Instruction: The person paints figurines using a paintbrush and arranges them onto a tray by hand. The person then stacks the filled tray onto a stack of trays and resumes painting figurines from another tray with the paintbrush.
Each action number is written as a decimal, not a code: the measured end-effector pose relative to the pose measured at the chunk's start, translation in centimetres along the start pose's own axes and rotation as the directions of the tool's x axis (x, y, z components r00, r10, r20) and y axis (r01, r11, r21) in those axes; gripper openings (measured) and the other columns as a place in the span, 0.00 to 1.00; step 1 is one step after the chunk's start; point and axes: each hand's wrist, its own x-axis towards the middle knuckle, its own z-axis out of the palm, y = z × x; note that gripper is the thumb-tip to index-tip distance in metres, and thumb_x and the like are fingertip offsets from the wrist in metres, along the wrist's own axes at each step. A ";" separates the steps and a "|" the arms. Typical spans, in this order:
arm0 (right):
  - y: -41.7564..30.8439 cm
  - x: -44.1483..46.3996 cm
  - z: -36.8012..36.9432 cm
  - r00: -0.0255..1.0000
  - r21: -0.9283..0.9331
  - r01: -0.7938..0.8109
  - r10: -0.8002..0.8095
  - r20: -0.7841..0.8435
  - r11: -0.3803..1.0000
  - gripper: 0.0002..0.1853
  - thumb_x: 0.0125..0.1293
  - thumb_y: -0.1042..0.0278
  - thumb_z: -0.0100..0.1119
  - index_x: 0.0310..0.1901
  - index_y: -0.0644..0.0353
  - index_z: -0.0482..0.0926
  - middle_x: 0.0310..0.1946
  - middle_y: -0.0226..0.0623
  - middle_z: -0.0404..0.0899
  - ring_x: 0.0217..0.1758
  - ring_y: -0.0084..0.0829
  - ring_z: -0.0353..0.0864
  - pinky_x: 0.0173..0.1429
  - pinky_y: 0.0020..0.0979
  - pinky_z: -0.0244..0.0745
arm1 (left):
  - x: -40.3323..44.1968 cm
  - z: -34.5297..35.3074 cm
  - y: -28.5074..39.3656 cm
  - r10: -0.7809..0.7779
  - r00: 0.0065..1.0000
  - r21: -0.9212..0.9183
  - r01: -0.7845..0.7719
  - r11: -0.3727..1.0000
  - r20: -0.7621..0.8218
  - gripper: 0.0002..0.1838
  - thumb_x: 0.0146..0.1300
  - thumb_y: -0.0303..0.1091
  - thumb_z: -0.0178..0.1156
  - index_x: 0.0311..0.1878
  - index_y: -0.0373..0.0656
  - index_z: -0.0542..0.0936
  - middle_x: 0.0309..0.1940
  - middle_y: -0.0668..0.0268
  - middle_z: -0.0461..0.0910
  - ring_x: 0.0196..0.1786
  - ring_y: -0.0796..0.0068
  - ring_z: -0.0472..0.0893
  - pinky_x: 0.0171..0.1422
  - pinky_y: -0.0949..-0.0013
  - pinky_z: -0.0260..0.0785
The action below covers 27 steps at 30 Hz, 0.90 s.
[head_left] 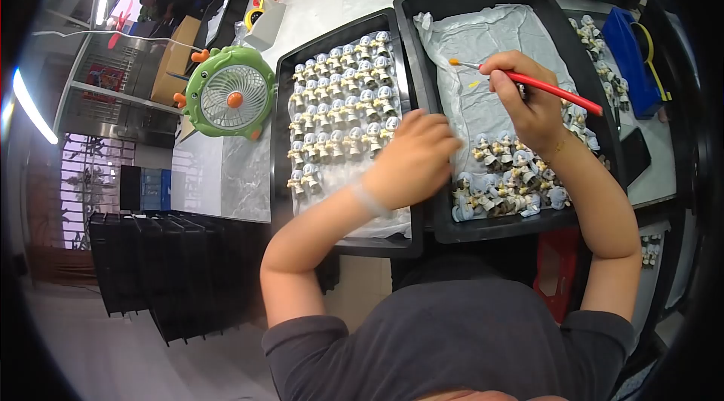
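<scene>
Red brush [554, 89] (bristles leftward) in right hand [526, 101].

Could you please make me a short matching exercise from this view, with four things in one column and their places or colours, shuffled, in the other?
Things
1. Fan
2. Brush
3. Lined-up figurines
4. Heaped figurines

Places or colours
A. In rows in the left tray
B. Held in the right hand
C. At the near end of the right tray
D. Mostly green

Right pairs: 1-D, 2-B, 3-A, 4-C
</scene>
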 end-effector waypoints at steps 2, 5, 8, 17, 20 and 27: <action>0.4 -0.1 0.1 1.000 0.005 -0.009 0.009 0.007 1.000 0.05 0.60 0.73 0.50 0.33 0.62 0.75 0.24 0.34 0.74 0.25 0.24 0.70 0.31 0.24 0.66 | 3.6 3.1 0.7 0.019 0.995 0.135 -0.031 0.990 0.094 0.08 0.48 0.33 0.60 0.32 0.42 0.78 0.32 0.64 0.75 0.53 0.65 0.70 0.58 0.57 0.57; 0.7 0.0 0.0 1.000 -0.008 0.012 -0.012 -0.002 1.000 0.05 0.60 0.72 0.50 0.33 0.62 0.75 0.25 0.34 0.76 0.26 0.26 0.72 0.32 0.26 0.67 | 7.3 6.4 -0.1 -0.181 0.921 0.258 0.092 0.962 0.346 0.05 0.49 0.30 0.56 0.28 0.41 0.78 0.27 0.63 0.78 0.46 0.63 0.76 0.54 0.54 0.61; 0.4 0.1 -0.1 1.000 0.002 0.016 -0.016 0.002 1.000 0.05 0.60 0.71 0.50 0.33 0.61 0.75 0.25 0.35 0.76 0.26 0.28 0.72 0.32 0.27 0.67 | 8.3 7.7 -1.5 -0.250 0.830 0.199 0.171 0.965 0.499 0.06 0.51 0.29 0.53 0.29 0.38 0.77 0.28 0.59 0.79 0.39 0.59 0.79 0.47 0.54 0.67; 0.5 0.0 0.0 0.997 -0.056 0.069 -0.068 0.029 0.996 0.06 0.61 0.70 0.50 0.34 0.63 0.75 0.27 0.36 0.75 0.28 0.27 0.72 0.34 0.26 0.66 | 6.6 6.3 -1.8 -0.277 0.863 0.132 0.244 0.961 0.423 0.16 0.58 0.42 0.54 0.32 0.35 0.78 0.30 0.54 0.79 0.36 0.56 0.79 0.43 0.57 0.70; 0.3 0.0 0.0 1.000 -0.042 0.006 -0.006 0.013 0.999 0.05 0.60 0.70 0.50 0.33 0.61 0.75 0.25 0.36 0.75 0.26 0.30 0.72 0.34 0.28 0.68 | 7.7 7.3 -0.9 -0.317 0.781 0.156 0.277 0.948 0.538 0.18 0.58 0.44 0.54 0.34 0.36 0.79 0.33 0.53 0.80 0.39 0.56 0.79 0.45 0.57 0.70; 0.3 0.3 -0.3 0.999 -0.041 0.040 -0.041 -0.006 0.998 0.05 0.60 0.70 0.50 0.33 0.61 0.75 0.25 0.35 0.75 0.26 0.30 0.72 0.33 0.28 0.68 | 4.5 3.3 -1.6 -0.257 0.928 -0.067 0.284 0.957 0.269 0.21 0.59 0.36 0.55 0.53 0.35 0.66 0.32 0.55 0.78 0.39 0.59 0.78 0.44 0.63 0.70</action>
